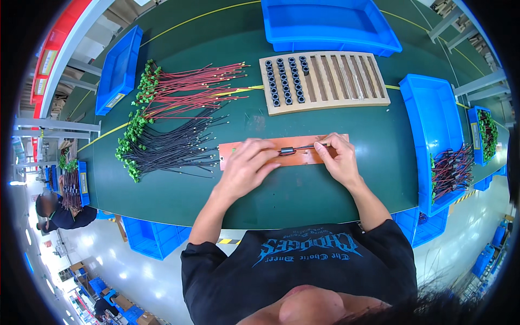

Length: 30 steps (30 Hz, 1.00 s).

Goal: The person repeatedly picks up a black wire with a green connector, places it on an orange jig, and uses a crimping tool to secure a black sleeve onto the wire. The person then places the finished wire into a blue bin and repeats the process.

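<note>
Ferrite sleeve: small dark cylinder [286, 150] sat over the copper-coloured work plate [238, 149], at table centre, pinched at the left hand's fingertips.
Wires in hand: a thin red-and-dark lead [306, 147] ran from the sleeve rightward to the right hand; whether it had passed fully through the sleeve, I could not tell.
Left hand: [246, 165] fingers narrowed onto the sleeve, palm down on the plate.
Right hand: [337, 158] closed in a pinch on the wire's right end, thumb and forefinger tight.
Slotted tray: pale wooden rack [346, 81] lay far of the hands; its left slots held rows of dark sleeves [284, 81], its right slots were bare.
Wire stock: red leads [200, 86] and black leads [173, 149], both with green connectors, fanned out at far left and left.
Bins: blue bin [325, 24] far centre; blue bin [433, 124] at right with finished bundles [452, 170] at its near end.
Risk, slip: the sleeve looked small and smooth; a loose pinch would likely let it roll off the plate across the green mat [325, 189].
Risk, fraying: pushing the wire off-axis could buckle the end or splay strands at the sleeve's mouth.
Risk, tangle: the left forearm lay near the black leads; a sweep leftward could drag them.
</note>
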Each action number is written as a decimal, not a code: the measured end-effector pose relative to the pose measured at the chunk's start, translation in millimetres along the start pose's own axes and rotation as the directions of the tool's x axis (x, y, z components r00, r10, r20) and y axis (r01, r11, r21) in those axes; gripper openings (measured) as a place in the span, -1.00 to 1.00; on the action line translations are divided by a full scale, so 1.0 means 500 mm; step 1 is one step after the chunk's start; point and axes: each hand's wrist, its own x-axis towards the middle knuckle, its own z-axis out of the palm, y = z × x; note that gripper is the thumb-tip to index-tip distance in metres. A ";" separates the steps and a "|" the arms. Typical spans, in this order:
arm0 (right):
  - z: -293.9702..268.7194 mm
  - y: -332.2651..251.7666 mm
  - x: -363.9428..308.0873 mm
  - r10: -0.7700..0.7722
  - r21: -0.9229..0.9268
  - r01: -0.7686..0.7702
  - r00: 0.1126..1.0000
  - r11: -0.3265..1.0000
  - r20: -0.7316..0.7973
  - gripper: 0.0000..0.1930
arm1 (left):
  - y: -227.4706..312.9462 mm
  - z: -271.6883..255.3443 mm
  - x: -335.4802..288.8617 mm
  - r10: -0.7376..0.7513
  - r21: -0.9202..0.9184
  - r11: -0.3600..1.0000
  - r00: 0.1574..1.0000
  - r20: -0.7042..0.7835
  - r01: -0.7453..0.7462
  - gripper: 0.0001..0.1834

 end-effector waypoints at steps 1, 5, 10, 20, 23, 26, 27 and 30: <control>-0.002 -0.004 0.004 -0.013 -0.017 0.013 1.000 1.000 0.002 -0.88 | -0.003 0.018 0.005 0.005 -0.009 1.000 1.000 0.007 -0.005 -0.71; -0.017 0.000 -0.005 -0.019 -0.016 0.019 1.000 1.000 0.023 -0.87 | -0.014 0.041 0.024 -0.015 -0.111 0.993 0.995 0.102 0.027 -0.82; -0.016 0.018 -0.012 -0.007 -0.028 0.008 1.000 1.000 0.027 -0.87 | -0.022 0.032 0.035 -0.072 -0.268 0.954 0.971 0.230 0.134 -0.89; -0.011 0.015 -0.006 -0.043 -0.039 0.044 0.999 0.998 0.005 -0.86 | -0.038 0.019 0.050 -0.184 -0.292 0.914 0.928 0.324 0.283 -0.90; -0.007 0.017 -0.008 -0.048 -0.035 0.048 0.999 0.998 -0.006 -0.87 | -0.044 0.021 0.041 -0.239 -0.339 0.870 0.908 0.344 0.358 -0.87; -0.009 0.018 -0.008 -0.024 -0.032 0.024 1.000 0.999 0.003 -0.87 | -0.049 0.012 0.039 -0.136 -0.415 0.852 0.900 0.414 0.320 -0.86; -0.009 0.018 -0.009 -0.027 -0.041 0.027 1.000 0.999 0.006 -0.87 | -0.049 0.007 0.040 -0.073 -0.442 0.851 0.897 0.435 0.283 -0.86; -0.009 0.017 -0.007 -0.042 -0.065 0.042 0.999 0.997 0.012 -0.87 | -0.039 -0.009 0.051 -0.123 -0.418 0.824 0.842 0.525 0.381 -0.89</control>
